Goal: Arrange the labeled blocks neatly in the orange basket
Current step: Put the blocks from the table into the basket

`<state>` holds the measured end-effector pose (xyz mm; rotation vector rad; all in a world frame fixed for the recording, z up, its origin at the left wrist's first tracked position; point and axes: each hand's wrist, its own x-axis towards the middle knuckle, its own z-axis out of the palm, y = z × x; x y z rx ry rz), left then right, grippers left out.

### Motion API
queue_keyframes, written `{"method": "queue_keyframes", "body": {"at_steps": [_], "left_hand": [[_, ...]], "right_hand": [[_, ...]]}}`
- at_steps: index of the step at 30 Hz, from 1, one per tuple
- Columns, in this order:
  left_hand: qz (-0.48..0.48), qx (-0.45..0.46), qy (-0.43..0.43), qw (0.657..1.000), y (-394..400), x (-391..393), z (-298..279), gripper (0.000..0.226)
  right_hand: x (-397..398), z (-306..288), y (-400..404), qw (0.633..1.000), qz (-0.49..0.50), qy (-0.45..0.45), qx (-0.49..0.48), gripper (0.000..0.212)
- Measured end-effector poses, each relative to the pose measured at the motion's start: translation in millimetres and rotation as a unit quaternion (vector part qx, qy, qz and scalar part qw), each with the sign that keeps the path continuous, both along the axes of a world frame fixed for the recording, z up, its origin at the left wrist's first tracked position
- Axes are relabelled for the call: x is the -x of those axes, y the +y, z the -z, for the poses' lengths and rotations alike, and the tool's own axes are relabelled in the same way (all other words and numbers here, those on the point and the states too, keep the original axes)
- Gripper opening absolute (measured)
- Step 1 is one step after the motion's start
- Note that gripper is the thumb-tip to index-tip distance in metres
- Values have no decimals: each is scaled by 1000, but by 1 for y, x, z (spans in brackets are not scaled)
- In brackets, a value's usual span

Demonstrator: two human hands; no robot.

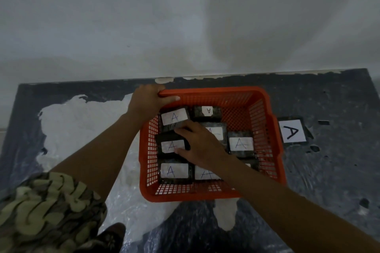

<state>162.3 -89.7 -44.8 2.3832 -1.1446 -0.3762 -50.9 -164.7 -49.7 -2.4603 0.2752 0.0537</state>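
An orange mesh basket (265, 129) stands on a dark table and holds several dark blocks, each with a white label marked "A". My left hand (147, 101) grips the basket's far left corner rim. Inside the basket, my right hand (202, 145) has thumb and fingers closed around the middle-left block (169, 146). Other blocks lie at the back left (174, 117), back middle (206, 111), right (241, 143), front left (174, 171) and front middle (202, 173). One more block is partly hidden under my right hand and forearm.
A larger card or block marked "A" (292, 131) lies on the table just right of the basket. The dark tabletop (333, 170) has worn white patches and its far edge meets a pale wall. A patterned sleeve shows at the lower left.
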Motion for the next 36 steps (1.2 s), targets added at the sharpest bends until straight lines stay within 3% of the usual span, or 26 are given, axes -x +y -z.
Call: {"method": "queue_keyframes", "body": {"at_steps": [4, 10, 13, 17, 21, 28, 34, 36], "left_hand": [[5, 5, -5, 1000, 1, 0, 0, 40], [2, 2, -11, 1000, 1, 0, -2, 44], [5, 7, -11, 1000, 1, 0, -1, 48], [13, -2, -15, 1000, 0, -1, 0, 56], [10, -7, -16, 1000, 1, -2, -2, 69], [14, -11, -14, 1000, 2, 0, -5, 68], [11, -9, -17, 1000, 2, 1, -6, 63], [14, -13, -25, 1000, 2, 1, -6, 56]], "right_hand": [[6, 2, 6, 999, -5, -26, 42, 56], [8, 5, 8, 992, -34, 7, 120, 57], [11, 0, 2, 995, -41, 2, 92, 58], [21, -21, -17, 989, 85, -112, 49, 42], [41, -43, -65, 944, 266, -182, 70, 29], [81, -36, -132, 850, 518, -73, 57, 37], [111, -16, -152, 807, 586, 71, -3, 45], [117, -10, -152, 792, 600, 104, -49, 58]]}}
